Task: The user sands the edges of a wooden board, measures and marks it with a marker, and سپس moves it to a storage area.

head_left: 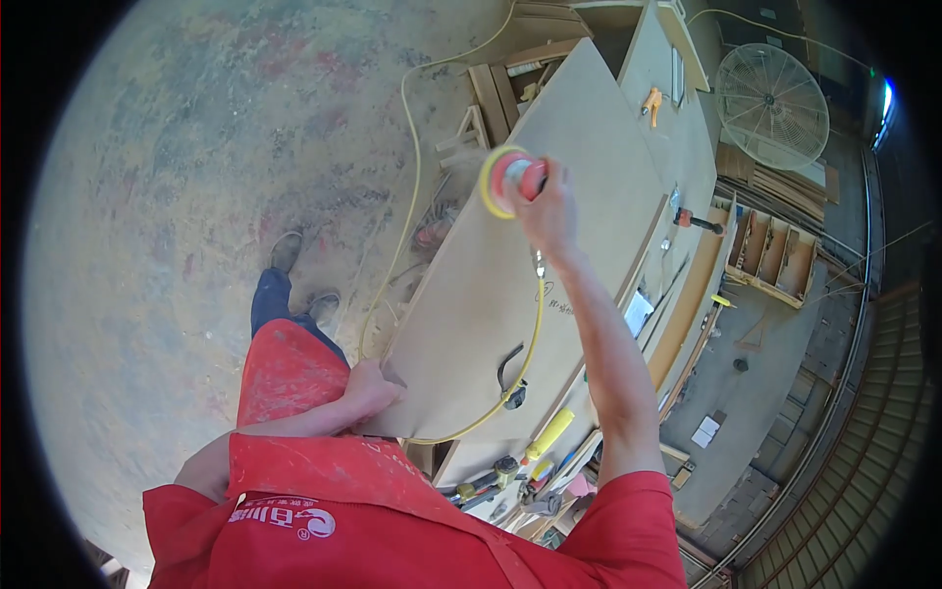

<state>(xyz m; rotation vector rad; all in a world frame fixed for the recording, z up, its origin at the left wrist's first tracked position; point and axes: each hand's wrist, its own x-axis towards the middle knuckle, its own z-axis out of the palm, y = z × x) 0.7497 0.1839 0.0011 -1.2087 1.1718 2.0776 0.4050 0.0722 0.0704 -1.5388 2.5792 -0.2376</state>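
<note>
My right hand is wrapped round a red air sander with a yellow pad rim. It is tilted, its pad side turned left, over the far part of a large pale board; whether it touches the board I cannot tell. A yellow air hose runs from its metal fitting back across the board. At the board's near left corner, my left hand is closed, with a small grey-brown patch by its fingers that I cannot make out. A black strap-like item lies on the board.
Right of the board, the bench holds an orange air gun, a clamp, a yellow tube and a drill-like tool. Beyond stand a large fan and a wooden compartment box. Hose trails over the dusty floor.
</note>
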